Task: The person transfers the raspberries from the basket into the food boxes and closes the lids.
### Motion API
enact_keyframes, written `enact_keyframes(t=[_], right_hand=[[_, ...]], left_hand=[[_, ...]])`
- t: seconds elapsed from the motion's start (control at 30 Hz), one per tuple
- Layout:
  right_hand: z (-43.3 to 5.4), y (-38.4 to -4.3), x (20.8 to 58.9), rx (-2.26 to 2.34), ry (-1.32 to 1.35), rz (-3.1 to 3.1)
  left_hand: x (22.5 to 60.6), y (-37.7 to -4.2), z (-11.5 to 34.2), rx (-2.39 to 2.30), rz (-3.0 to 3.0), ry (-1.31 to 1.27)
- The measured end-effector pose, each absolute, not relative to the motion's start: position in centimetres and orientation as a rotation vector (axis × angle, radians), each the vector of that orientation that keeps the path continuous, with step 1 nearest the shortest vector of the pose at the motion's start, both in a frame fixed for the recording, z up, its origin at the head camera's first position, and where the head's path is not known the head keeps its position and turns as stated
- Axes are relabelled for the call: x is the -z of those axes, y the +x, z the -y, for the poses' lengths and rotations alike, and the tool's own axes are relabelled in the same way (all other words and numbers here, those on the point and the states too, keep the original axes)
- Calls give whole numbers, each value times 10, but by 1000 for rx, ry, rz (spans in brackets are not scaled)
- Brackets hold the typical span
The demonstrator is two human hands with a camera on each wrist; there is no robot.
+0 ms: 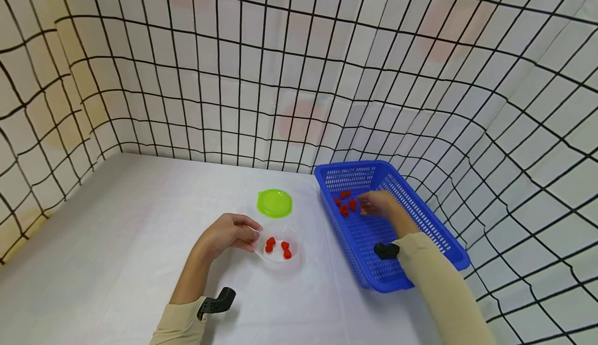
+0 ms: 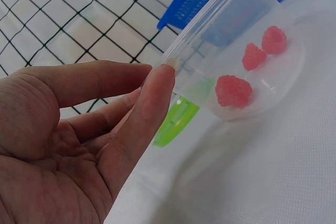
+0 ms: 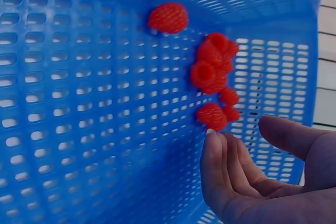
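Beige sleeves [image 1: 441,293] rise from the bottom edge, one on each arm, each with a small black wrist camera [image 1: 217,302]. Beyond them is a table [image 1: 131,231] spread with white cloth. Left of centre, the person's left hand [image 1: 229,233] pinches the near-left rim of a clear plastic bowl [image 1: 277,255] between thumb and fingertips. Four red raspberries [image 1: 271,242] show inside the bowl, in two pairs on its bottom. Just behind the bowl, a bright green lid [image 1: 274,203] lies flat on the cloth.

To the right is a long blue basket [image 1: 374,236] with slotted sides and floor. The right hand [image 1: 379,203] reaches down into its far half, fingers bent together and the thumb held apart, a gap between them and nothing visible in the grip. More raspberries [image 3: 211,62] lie there on the basket floor, mostly bunched near one corner, with one off by itself. A fingertip meets the nearest berry in the right wrist view, though from this angle I cannot tell whether it touches.

Black netting [image 1: 240,79] hangs over the pale walls around the table.
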State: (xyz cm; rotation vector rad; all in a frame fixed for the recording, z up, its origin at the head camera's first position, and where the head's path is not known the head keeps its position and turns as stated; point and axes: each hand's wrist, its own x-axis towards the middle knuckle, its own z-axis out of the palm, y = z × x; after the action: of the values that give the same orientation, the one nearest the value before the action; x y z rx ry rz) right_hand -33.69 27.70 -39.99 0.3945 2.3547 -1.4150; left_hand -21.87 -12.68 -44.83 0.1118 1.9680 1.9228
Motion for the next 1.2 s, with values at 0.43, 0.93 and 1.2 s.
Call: enact_keyframes(t=[0.43,0.93,1.2], right_hand=[[-279,-344,419,1411,532,-2303],[-276,-346,425,1420,497,-2248],[-274,-349,424,1378,540,-2240]], left_hand=[[448,-218,126,-1922,-1975,93],[447,-217,124,-1914,-1977,80],[448,-218,124,-1907,-1983,85]])
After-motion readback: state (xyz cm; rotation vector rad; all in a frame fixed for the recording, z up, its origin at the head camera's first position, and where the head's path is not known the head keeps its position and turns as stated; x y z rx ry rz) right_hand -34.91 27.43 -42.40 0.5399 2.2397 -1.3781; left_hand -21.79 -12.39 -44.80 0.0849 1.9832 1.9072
